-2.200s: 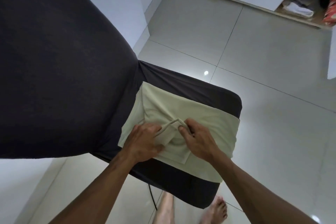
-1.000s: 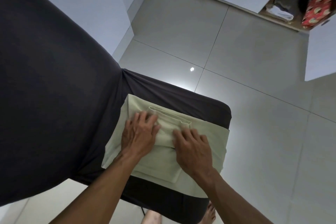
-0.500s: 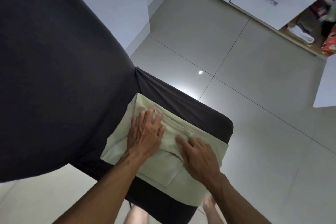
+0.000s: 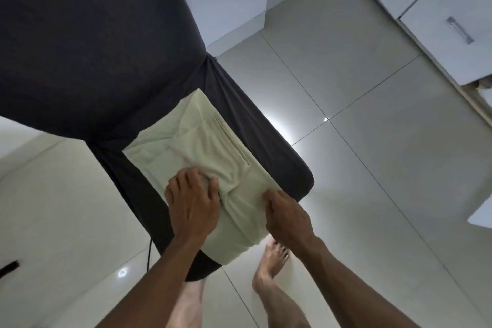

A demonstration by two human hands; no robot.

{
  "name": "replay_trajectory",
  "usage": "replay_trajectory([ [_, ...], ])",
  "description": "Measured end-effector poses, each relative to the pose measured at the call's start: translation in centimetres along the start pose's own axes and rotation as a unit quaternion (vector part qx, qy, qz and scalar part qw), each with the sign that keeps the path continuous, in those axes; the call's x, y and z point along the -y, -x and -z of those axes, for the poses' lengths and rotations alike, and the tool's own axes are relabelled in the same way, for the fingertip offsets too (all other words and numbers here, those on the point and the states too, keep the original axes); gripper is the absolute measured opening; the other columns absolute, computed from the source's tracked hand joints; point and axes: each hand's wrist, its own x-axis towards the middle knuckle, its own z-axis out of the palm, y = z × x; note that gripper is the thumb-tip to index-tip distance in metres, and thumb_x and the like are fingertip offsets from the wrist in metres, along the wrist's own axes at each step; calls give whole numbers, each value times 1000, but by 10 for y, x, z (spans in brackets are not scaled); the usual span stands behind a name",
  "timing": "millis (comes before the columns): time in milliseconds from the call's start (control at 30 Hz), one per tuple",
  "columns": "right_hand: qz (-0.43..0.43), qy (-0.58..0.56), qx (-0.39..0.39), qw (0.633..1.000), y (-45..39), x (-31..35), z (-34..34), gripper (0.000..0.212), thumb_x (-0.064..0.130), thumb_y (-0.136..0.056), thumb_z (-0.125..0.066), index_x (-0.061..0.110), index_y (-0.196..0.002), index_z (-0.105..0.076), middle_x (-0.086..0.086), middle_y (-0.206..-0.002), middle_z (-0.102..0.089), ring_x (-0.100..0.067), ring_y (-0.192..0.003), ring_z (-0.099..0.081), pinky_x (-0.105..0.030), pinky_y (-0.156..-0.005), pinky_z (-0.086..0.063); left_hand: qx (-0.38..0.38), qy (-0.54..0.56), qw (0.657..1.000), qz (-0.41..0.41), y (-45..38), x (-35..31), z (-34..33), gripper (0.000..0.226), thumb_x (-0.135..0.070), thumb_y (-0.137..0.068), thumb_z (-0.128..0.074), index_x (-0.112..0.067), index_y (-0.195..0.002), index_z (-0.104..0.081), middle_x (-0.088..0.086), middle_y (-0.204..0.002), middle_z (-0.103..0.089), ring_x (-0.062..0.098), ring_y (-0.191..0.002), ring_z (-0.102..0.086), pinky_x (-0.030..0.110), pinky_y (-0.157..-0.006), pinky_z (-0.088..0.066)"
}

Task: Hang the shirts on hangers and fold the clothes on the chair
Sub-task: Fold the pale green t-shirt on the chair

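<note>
The left hand [image 4: 192,200] curls its fingers into a bunched fold of the pale green folded cloth garment [image 4: 210,165] on the dark-covered chair seat [image 4: 269,141]. The right hand [image 4: 288,217] grips the garment's near edge.

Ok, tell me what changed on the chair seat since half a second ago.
Both hands went from pressing flat to gripping: the left hand bunches the pale green folded garment at its middle, the right hand curls over its near edge. The garment remains on the dark fabric-covered chair.
</note>
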Motion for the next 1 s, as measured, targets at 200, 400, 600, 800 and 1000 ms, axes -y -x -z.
replay_trajectory([
  [200,2,19,21,1000,-4,-25,14,18,18,-95,-45,21,-109,-55,1,-103,-60,-27,-90,-60,-37,-71,-51,206,27,961,181,93,-32,-23,52,-71,-90,-39,-24,-81,-59,-6,-83,-66,22,-86,-62,41,-81,-48],
  [400,44,-12,-13,999,-5,-34,10,11,21,-98,-42,26,-91,-49,3,-91,-61,-22,-80,-59,-43,-69,-56,104,340,846,397,120,-76,-52,31,-24,-90,-67,-13,-65,-52,-2,-62,-56,26,-68,-54,31,-62,-34],
  [600,-10,-47,-43,998,16,-65,12,13,14,-93,-48,25,-99,-54,2,-105,-64,-22,-90,-60,-38,-76,-53,18,410,808,422,153,-92,-58,20,-28,-101,-47,-10,-93,-50,-2,-77,-56,23,-75,-54,33,-69,-36],
  [800,-43,-57,-1,997,17,-108,-9,38,26,-93,-64,19,-128,-52,-3,-124,-65,-22,-109,-63,-27,-84,-44,52,453,786,417,181,-86,-109,37,-45,-80,-78,-22,-100,-58,-12,-87,-62,13,-83,-58,33,-78,-44],
  [1000,-39,-140,73,987,-12,-130,-45,81,36,-77,-84,19,-146,-44,0,-148,-51,-21,-129,-54,-35,-102,-47,33,409,778,475,204,-74,-168,21,-40,-87,-72,-22,-95,-66,-2,-102,-66,22,-99,-59,44,-88,-52],
])
